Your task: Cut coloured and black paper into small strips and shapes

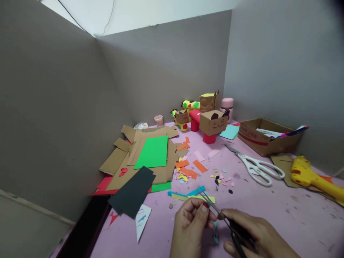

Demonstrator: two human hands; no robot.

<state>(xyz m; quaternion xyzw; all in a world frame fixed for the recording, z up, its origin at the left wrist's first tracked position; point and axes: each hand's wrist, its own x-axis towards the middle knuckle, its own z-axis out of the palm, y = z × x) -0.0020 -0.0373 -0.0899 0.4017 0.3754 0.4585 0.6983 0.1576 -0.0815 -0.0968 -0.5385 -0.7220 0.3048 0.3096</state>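
Note:
My left hand (191, 223) is closed in a pinch near the front of the table, on a small piece of blue paper that the fingers mostly hide. Just below the fingertips shows a curled light-blue paper scrap (215, 233). My right hand (254, 233) grips a pair of scissors (213, 205) by the dark handles. Its slim metal blades point up and left, passing right beside my left fingertips, slightly apart at the tips. Beyond the blades lie blue paper strips (197, 190) and a yellow paper strip (211, 199).
Cardboard (161, 175) with green paper (153, 152) and black sheets (133, 193) lies left. White-handled scissors (258, 167), a yellow glue gun (309, 175) and a cardboard box (264, 138) of pens are right. Cardboard-headed animal figures (213, 123) stand behind orange paper pieces (199, 166). Grey partitions surround the table.

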